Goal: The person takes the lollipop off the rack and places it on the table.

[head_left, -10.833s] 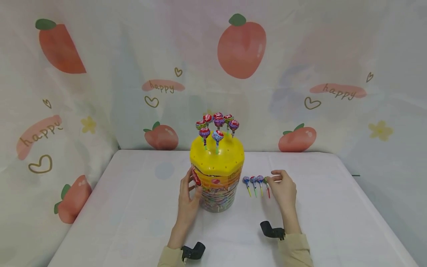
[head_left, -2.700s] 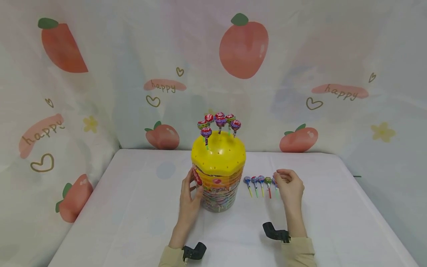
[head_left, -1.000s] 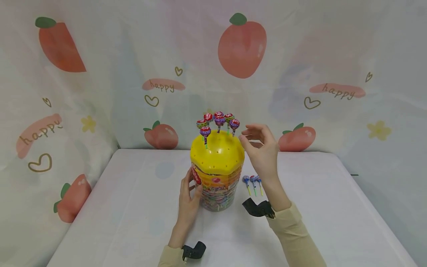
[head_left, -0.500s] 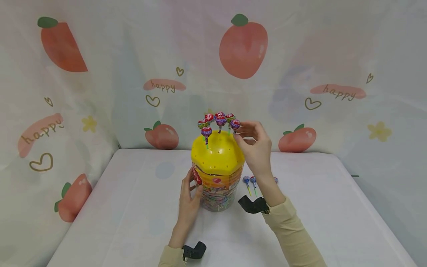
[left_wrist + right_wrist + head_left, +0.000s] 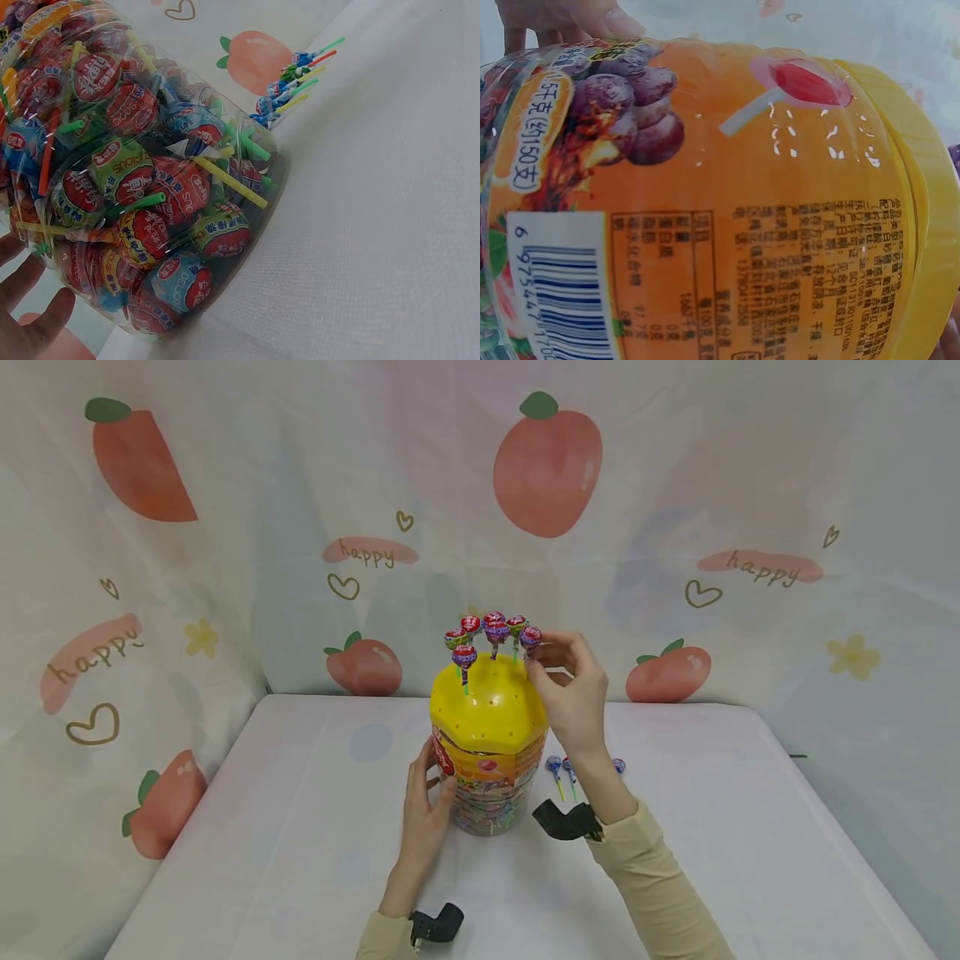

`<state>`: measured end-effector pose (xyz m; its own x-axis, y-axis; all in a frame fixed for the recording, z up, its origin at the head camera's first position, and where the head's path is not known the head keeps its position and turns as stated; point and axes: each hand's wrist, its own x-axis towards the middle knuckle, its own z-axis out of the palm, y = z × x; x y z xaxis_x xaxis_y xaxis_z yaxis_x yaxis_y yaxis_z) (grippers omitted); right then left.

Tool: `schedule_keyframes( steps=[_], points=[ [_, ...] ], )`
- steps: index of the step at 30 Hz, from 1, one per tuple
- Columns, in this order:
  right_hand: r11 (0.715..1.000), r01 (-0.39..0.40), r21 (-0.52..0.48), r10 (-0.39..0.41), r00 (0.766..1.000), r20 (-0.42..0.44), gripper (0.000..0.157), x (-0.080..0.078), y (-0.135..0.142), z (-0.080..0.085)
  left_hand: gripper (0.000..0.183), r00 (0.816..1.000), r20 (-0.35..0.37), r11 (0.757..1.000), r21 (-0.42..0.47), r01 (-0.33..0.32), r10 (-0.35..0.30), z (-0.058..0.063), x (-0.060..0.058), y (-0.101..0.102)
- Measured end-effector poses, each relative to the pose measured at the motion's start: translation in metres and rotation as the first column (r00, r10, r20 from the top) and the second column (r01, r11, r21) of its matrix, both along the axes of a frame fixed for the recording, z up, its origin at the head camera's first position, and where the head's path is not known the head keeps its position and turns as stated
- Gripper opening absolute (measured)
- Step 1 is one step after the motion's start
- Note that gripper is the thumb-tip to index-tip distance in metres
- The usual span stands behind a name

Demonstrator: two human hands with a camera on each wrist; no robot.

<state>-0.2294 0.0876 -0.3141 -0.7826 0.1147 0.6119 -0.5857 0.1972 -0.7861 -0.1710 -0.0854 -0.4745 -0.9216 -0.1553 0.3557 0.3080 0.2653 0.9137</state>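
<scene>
In the head view, a clear candy jar [image 5: 487, 810] with a yellow, holed lid [image 5: 491, 710] stands upright on the table. My left hand [image 5: 426, 827] holds its left side, thumb in front; the left wrist view shows the fingers [image 5: 49, 319] against clear plastic packed with wrapped lollipops. At the lid's right edge, my right hand [image 5: 573, 693] pinches a purple lollipop [image 5: 531, 637] between thumb and fingers just below its head; its stick is hidden. Several other lollipops stand in the lid, including a purple one [image 5: 464, 657] at the front left.
Right of the jar lie lollipops in a row, a blue one [image 5: 554, 765] nearest it and another [image 5: 618, 765] beyond my wrist. My right forearm covers part of the row. A white cloth [image 5: 300, 827] covers the table; a printed curtain [image 5: 450, 443] hangs behind.
The blue lollipop at the lid's front is gone since the oldest frame, and the row has grown by one. My right hand has risen from the row to the lid and taken hold of the purple lollipop.
</scene>
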Motion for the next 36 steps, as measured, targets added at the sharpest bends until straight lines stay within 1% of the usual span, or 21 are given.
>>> schedule_keyframes(
  steps=[3,6,8,10,12,15,17,20,23,25,26,32,33,36],
  points=[
    [1.0,0.0,-0.021,0.0,1.0,-0.011,0.03,0.0,0.0,0.002,0.063,1.0,-0.03,1.0,-0.011,0.002,-0.002,0.012,0.007,0.001],
    [0.999,0.001,-0.034,-0.002,1.0,-0.03,0.031,0.0,0.0,0.004,0.062,1.0,-0.031,1.0,-0.013,0.002,-0.003,0.013,0.008,0.001],
    [0.999,0.002,-0.042,-0.004,0.999,-0.045,0.031,0.001,0.001,0.005,0.063,1.0,-0.026,1.0,-0.009,0.005,-0.005,0.011,0.007,0.001],
    [0.999,0.008,-0.05,-0.011,0.998,-0.058,0.031,0.001,0.003,0.006,0.064,1.0,-0.015,1.0,0.0,0.006,-0.006,0.004,0.002,0.0],
    [0.998,0.012,-0.062,-0.016,0.998,-0.061,0.031,0.002,0.005,0.006,0.065,1.0,-0.011,1.0,0.005,0.004,-0.004,-0.005,-0.003,-0.001],
    [0.995,0.02,-0.093,-0.024,0.999,-0.045,0.031,0.005,0.01,0.006,0.067,1.0,-0.017,1.0,0.003,-0.005,0.005,-0.02,-0.01,-0.002],
    [0.993,0.033,-0.112,-0.036,0.999,-0.029,0.03,0.007,0.015,0.005,0.067,1.0,-0.023,1.0,-0.006,-0.009,0.008,-0.025,-0.013,-0.003],
    [0.989,0.067,-0.13,-0.069,0.998,-0.011,0.03,0.011,0.022,0.001,0.066,0.999,-0.042,1.0,-0.018,-0.006,0.006,-0.029,-0.014,-0.005],
    [0.986,0.107,-0.127,-0.109,0.994,-0.002,0.03,0.015,0.031,-0.005,0.065,0.999,-0.049,1.0,-0.021,-0.002,0.001,-0.029,-0.014,-0.005],
    [0.984,0.133,-0.122,-0.133,0.991,0.008,0.03,0.018,0.036,-0.01,0.065,0.999,-0.05,1.0,-0.015,-0.001,0.0,-0.028,-0.013,-0.005],
    [0.982,0.146,-0.12,-0.145,0.989,0.014,0.03,0.02,0.039,-0.013,0.065,0.999,-0.038,1.0,-0.01,-0.002,0.001,-0.028,-0.014,-0.004],
    [0.971,0.223,-0.088,-0.217,0.973,0.075,0.03,0.028,0.055,-0.031,0.064,1.0,-0.006,1.0,0.01,0.005,-0.005,0.006,0.003,0.001],
    [0.969,0.232,-0.087,-0.224,0.971,0.087,0.03,0.029,0.057,-0.035,0.063,1.0,-0.013,1.0,0.01,0.007,-0.007,0.012,0.007,0.002],
    [0.962,0.252,-0.102,-0.239,0.963,0.122,0.029,0.032,0.064,-0.044,0.063,1.0,-0.012,1.0,0.008,0.008,-0.008,0.014,0.008,0.002]
  ],
)
